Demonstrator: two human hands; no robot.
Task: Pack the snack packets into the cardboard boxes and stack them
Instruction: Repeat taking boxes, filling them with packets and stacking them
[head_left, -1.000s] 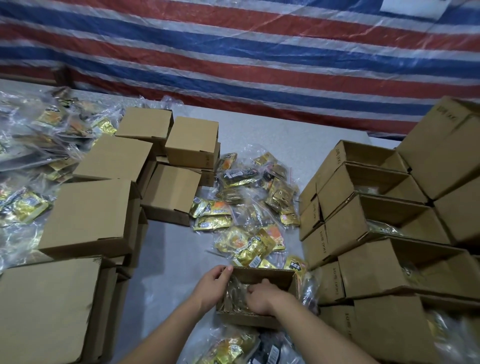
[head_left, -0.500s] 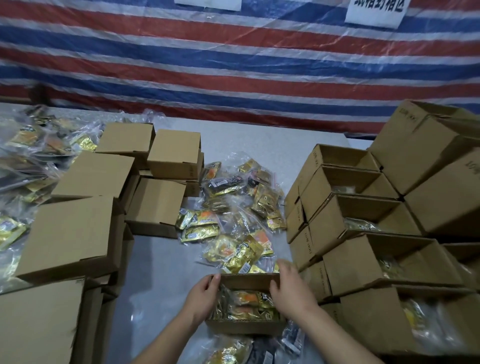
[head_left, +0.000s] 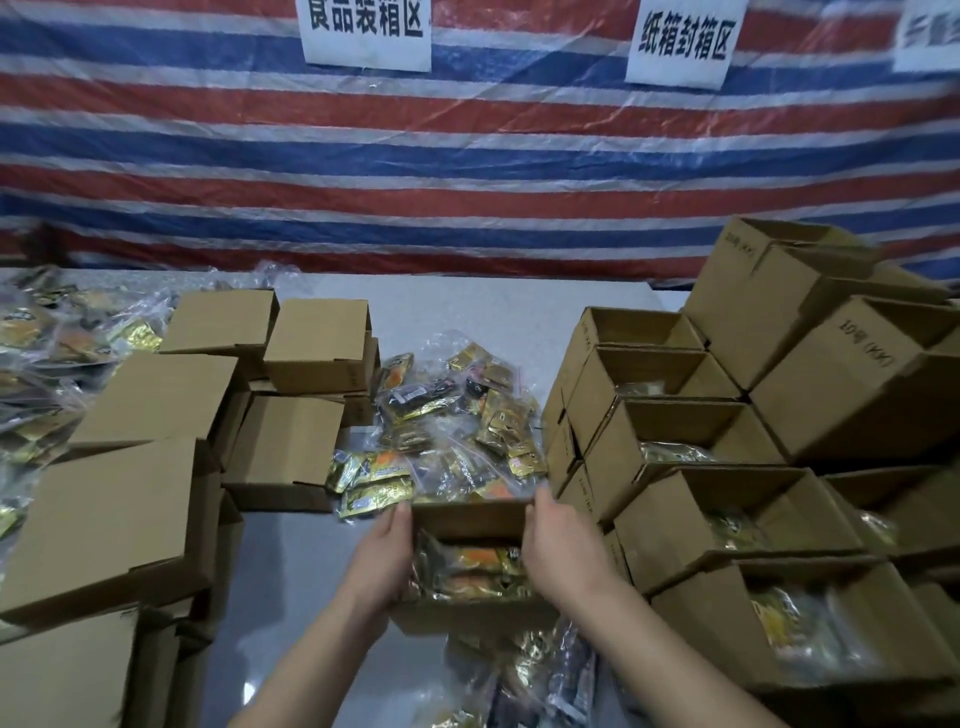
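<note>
Left hand (head_left: 382, 561) and right hand (head_left: 558, 556) clasp filled box (head_left: 470, 519) sides | lift level, set squarely on right stack (head_left: 727, 519)

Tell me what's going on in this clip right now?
A person grips an open cardboard box by its sides, left hand and right hand. Snack packets already lie inside it. Loose packets lie behind it; open filled boxes are stacked to the right, closed boxes to the left.

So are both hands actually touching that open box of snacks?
Touching. The head view shows the left hand and right hand gripping opposite sides of the open box.
</note>
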